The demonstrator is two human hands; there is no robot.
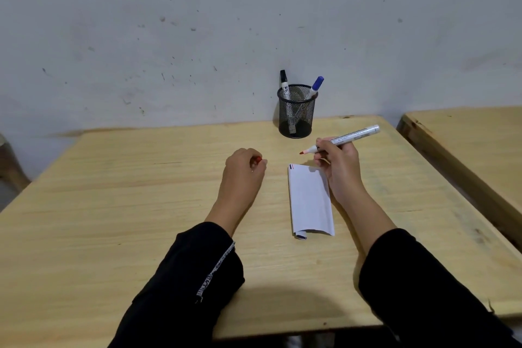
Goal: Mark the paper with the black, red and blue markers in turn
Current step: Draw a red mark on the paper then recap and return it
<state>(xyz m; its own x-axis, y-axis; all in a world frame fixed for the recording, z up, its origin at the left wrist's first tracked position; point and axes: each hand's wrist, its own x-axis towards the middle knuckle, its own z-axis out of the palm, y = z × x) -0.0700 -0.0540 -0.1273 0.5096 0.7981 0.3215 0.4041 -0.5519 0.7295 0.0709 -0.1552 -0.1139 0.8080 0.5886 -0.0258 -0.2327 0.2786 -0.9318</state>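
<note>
A folded white paper (310,200) lies on the wooden table (127,206), with short black, red and blue marks at its far left corner. My right hand (340,167) grips the uncapped red marker (347,138), its tip hovering just beyond the paper's far edge. My left hand (244,168), left of the paper, is closed around the red cap (258,159), of which only a bit shows. The black marker (284,85) and the blue marker (315,87) stand capped in the black mesh holder (296,114) at the back.
A second wooden table (466,144) stands close on the right, across a narrow gap. A stained grey wall runs right behind the table and the holder. Something brownish shows at the left edge of view.
</note>
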